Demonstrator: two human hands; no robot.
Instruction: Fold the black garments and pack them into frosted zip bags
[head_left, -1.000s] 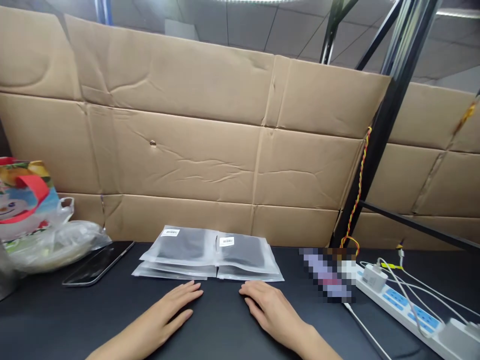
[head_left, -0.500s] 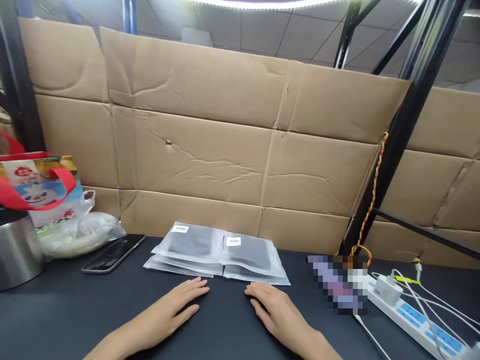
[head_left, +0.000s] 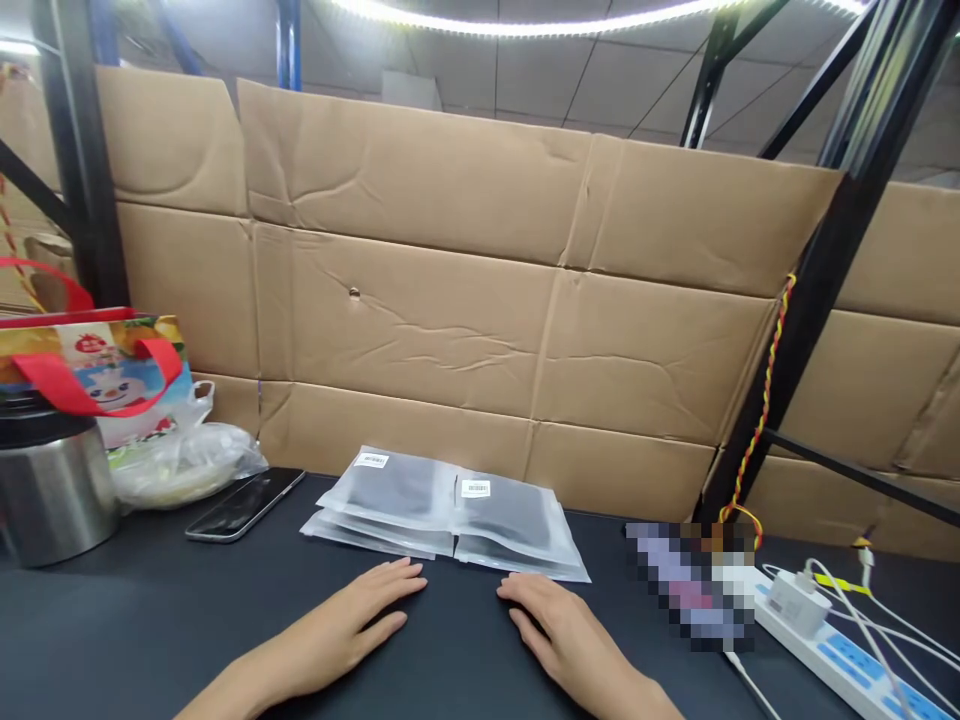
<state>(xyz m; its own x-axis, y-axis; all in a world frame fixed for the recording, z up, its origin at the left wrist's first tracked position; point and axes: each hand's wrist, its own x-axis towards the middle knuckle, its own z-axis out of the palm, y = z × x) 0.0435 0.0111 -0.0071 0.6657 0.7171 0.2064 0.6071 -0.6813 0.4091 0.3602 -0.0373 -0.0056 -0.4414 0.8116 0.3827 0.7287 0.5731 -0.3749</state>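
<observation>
Two side-by-side stacks of frosted plastic bags with dark contents lie in front of me: a left stack and a right stack. Each top bag bears a white barcode label. My left hand rests flat on the dark table, just short of the left stack, its fingers stretched out and thumb apart. Near the right stack's front edge, my right hand also lies on the table with fingers extended and thumb spread. Both hands are empty. What exactly the bags contain cannot be made out.
A cardboard wall closes off the back. At left stand a steel container, a colourful gift bag, a clear plastic bag and a phone. To the right are a blurred-out object and a power strip with cables.
The whole view has shifted slightly, so things appear a little further right. Both hands keep the same pose on the table, and the bags have not moved.
</observation>
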